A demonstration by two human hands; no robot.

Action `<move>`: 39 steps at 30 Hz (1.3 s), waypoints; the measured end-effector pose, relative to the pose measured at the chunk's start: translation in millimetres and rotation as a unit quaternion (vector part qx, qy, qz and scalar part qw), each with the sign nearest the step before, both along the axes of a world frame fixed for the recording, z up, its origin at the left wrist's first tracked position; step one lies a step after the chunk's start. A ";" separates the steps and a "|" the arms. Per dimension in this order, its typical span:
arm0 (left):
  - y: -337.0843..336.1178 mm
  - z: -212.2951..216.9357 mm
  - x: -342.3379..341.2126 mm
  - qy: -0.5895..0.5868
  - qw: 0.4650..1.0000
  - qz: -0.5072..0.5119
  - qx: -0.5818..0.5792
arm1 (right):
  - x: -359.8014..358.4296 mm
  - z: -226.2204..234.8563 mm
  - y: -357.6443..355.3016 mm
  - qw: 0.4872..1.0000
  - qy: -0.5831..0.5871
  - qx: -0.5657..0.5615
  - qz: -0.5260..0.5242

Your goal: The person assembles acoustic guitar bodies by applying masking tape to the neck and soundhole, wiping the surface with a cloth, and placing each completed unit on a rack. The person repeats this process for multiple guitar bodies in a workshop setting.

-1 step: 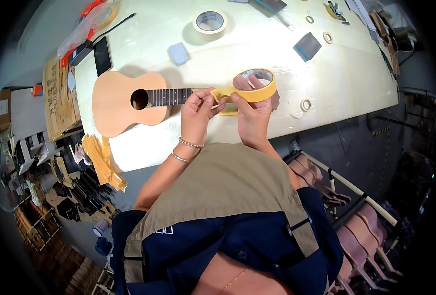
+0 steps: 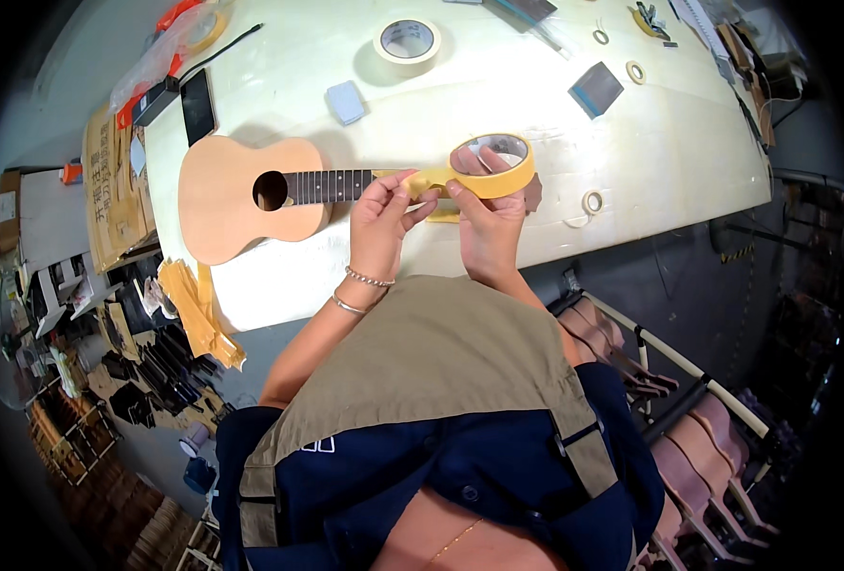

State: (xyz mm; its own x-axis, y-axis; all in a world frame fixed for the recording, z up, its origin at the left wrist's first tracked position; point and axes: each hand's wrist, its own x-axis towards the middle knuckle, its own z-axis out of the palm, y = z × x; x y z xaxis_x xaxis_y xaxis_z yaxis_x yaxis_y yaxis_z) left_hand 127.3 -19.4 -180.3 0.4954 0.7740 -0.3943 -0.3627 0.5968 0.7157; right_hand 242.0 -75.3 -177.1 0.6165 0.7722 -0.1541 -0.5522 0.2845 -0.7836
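Observation:
A roll of yellow masking tape [image 2: 508, 181] is gripped in my right hand [image 2: 489, 221], its fingers passing behind and through the ring. A short length of tape runs left from the roll, and my left hand [image 2: 380, 214] pinches its free end. Behind both hands lies a ukulele [image 2: 241, 228] with a pale wooden body, a round sound hole and a dark fretboard [image 2: 332, 187]. My hands and the roll hide much of its neck; a bit of the headstock [image 2: 534, 193] shows right of the roll. Yellow tape [image 2: 443, 217] shows below the neck.
A wide cream tape roll [image 2: 407, 46], a light blue block [image 2: 346, 103], a grey block [image 2: 596, 89] and small tape rings lie on the pale table [image 2: 669, 162]. A phone [image 2: 197, 107] rests at left. Tape strips [image 2: 194, 309] hang off the near-left edge. Racked instrument bodies [image 2: 698, 457] stand at lower right.
Almost nothing differs. My hands keep the same grip, and the tape between them has shifted very slightly.

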 end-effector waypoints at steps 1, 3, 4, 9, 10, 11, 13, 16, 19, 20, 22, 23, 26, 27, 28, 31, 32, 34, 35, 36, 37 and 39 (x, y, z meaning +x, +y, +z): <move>0.3 -0.6 -3.2 -0.040 0.999 0.000 -0.018 | -1.4 -1.1 -0.5 1.000 0.002 0.010 0.003; -0.1 -1.0 -6.2 -0.069 0.997 0.008 -0.027 | -2.6 -3.2 -1.0 1.000 0.005 0.029 0.009; -0.2 0.3 -6.4 -0.059 0.998 0.016 -0.017 | -3.5 -4.7 -1.1 0.999 0.008 0.031 0.013; -0.8 -17.0 -13.0 0.077 0.995 0.038 0.057 | -6.8 1.4 -0.4 0.992 0.116 -0.014 0.044; 1.9 -16.9 -20.2 0.089 0.995 0.031 0.037 | -2.9 -1.7 -4.6 0.971 0.235 0.019 0.041; 5.3 -16.8 -29.6 0.102 0.994 0.027 0.018 | 7.7 -9.0 -12.8 0.934 0.353 0.051 0.039; 25.0 -14.7 -67.4 0.178 0.980 0.039 0.081 | 43.4 -24.5 -32.7 0.881 0.461 0.103 -0.017; 60.9 -28.8 -138.5 0.347 0.917 0.091 0.172 | 87.7 -33.1 -41.3 0.914 0.355 0.129 -0.148; 84.1 -49.4 -150.7 0.504 0.740 0.088 0.437 | 74.2 -46.2 -31.4 0.993 -0.087 -0.071 -0.036; 88.5 -49.6 -146.6 0.535 0.706 0.081 0.456 | 69.4 -46.2 -27.5 0.929 -0.339 -0.150 -0.015; 94.5 -53.6 -144.8 0.553 0.711 0.080 0.427 | 59.9 -42.9 -18.7 0.603 -0.750 -0.268 0.033; 95.9 -59.2 -146.0 0.539 0.748 0.087 0.378 | 58.7 -48.4 -16.6 0.632 -0.721 -0.284 0.018; 98.7 -53.0 -140.6 0.513 0.798 0.087 0.304 | 65.4 -54.1 -14.8 0.700 -0.659 -0.275 0.023; 99.2 -46.9 -136.0 0.512 0.803 0.084 0.293 | 61.7 -53.0 -15.3 0.796 -0.521 -0.307 0.028; 99.3 -43.5 -133.4 0.512 0.808 0.082 0.281 | 61.2 -49.5 -14.0 0.805 -0.506 -0.308 0.030; 100.8 -45.2 -134.1 0.558 0.767 0.073 0.308 | 60.6 -44.4 -11.7 0.822 -0.475 -0.312 0.034; 100.7 -45.4 -133.8 0.566 0.761 0.072 0.309 | 60.3 -43.8 -11.2 0.822 -0.473 -0.314 0.033; 100.3 -41.9 -130.2 0.563 0.769 0.074 0.293 | 60.0 -43.7 -10.7 0.822 -0.472 -0.317 0.032; 100.5 -38.2 -127.4 0.577 0.766 0.069 0.273 | 59.9 -43.8 -10.7 0.821 -0.472 -0.318 0.032; 100.3 -32.7 -124.0 0.591 0.763 0.064 0.253 | 59.6 -43.9 -10.9 0.821 -0.472 -0.320 0.032; 99.3 -31.0 -119.8 0.602 0.762 0.056 0.234 | 60.0 -44.2 -11.8 0.826 -0.465 -0.318 0.027; 95.9 -31.9 -119.8 0.685 0.590 0.083 0.419 | 58.0 -46.7 -11.4 0.835 -0.451 -0.314 0.017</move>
